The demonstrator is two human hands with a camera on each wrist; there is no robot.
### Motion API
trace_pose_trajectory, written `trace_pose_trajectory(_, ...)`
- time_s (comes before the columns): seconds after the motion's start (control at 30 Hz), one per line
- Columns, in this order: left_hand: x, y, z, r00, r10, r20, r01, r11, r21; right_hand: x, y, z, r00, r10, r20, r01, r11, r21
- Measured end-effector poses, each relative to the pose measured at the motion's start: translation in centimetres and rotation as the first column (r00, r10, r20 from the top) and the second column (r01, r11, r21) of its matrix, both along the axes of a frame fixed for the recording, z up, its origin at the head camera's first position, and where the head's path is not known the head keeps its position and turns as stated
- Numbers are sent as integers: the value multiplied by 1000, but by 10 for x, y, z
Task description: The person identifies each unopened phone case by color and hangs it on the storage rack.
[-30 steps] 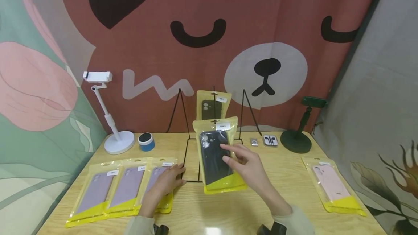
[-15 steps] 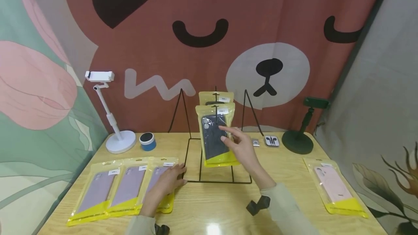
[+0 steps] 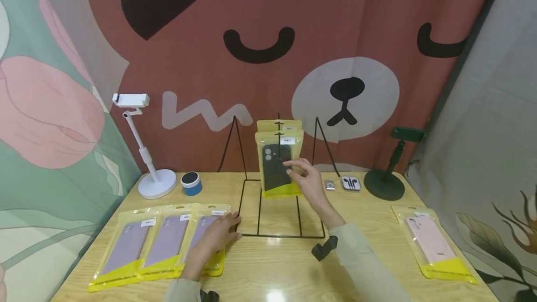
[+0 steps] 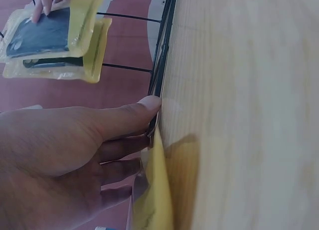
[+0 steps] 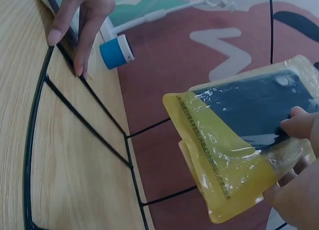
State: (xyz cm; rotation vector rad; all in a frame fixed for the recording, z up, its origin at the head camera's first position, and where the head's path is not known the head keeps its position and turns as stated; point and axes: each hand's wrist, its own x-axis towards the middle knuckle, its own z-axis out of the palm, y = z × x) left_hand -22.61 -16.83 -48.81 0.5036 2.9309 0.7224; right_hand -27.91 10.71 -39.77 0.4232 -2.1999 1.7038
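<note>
My right hand (image 3: 309, 181) pinches the right side of a bagged dark phone case (image 5: 254, 108), thumb on its front and fingers behind. The clear-and-yellow bag is upright on the prong of a black wire display rack (image 3: 283, 236), which passes through its hang hole. Behind it hangs another bagged phone case (image 3: 266, 126), mostly covered. My left hand (image 3: 216, 236) grips the rack's front left base corner; in the left wrist view the thumb (image 4: 134, 113) presses on the bar. That hand partly covers the nearest bagged purple phone case (image 3: 204, 227).
More bagged purple phone cases (image 3: 126, 248) lie at the left, and a bagged pink one (image 3: 432, 239) at the right. Behind stand a white phone stand (image 3: 157, 184), a blue-and-white jar (image 3: 191, 184), boxed earphones (image 3: 350, 183), a small silver item (image 3: 330, 185) and a green phone stand (image 3: 383, 184).
My right hand has moved the bagged dark phone case back and up along the rack's prong, closer to the bag behind. My left hand stays at the rack's corner.
</note>
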Motion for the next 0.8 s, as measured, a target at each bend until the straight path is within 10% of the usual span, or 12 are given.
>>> trace_pose_trajectory(0.17, 1, 1, 1, 1000, 8, 5, -8, 1000, 3, 13, 4, 7, 999, -21, 27, 20, 1000, 6)
trace_pose_trajectory(0.43, 2, 2, 4, 1000, 19, 25, -19, 1000, 13, 27, 58, -49, 980, -96, -176, 127, 977, 173)
trace_pose_trajectory(0.63, -1, 0, 3, 1000, 9, -3, -9, 1000, 13, 68, 132, -60, 922, -136, -363, 272, 893, 359)
trace_pose_trajectory(0.8, -1, -2, 0, 1000, 9, 0, -9, 1000, 1, 96, 209, -64, 925, -292, -244, 379, 768, 516)
